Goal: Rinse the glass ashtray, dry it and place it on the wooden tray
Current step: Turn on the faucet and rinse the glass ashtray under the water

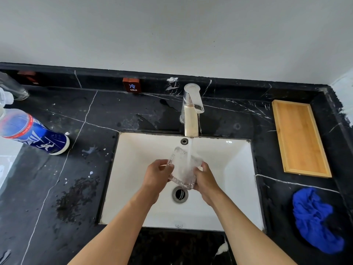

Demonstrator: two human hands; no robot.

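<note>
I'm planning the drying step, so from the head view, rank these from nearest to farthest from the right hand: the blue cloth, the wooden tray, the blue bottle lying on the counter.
1. Blue cloth: on the counter right of the sink, nearest the right hand.
2. Wooden tray: on the counter, farther back on the right.
3. Blue bottle: across the sink on the left counter, plainly farthest.

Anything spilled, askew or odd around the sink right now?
Yes. A blue bottle lies tipped over on the left counter, with dark wet speckles beside the sink. The blue cloth is crumpled on the right. The wooden tray looks fine.
</note>
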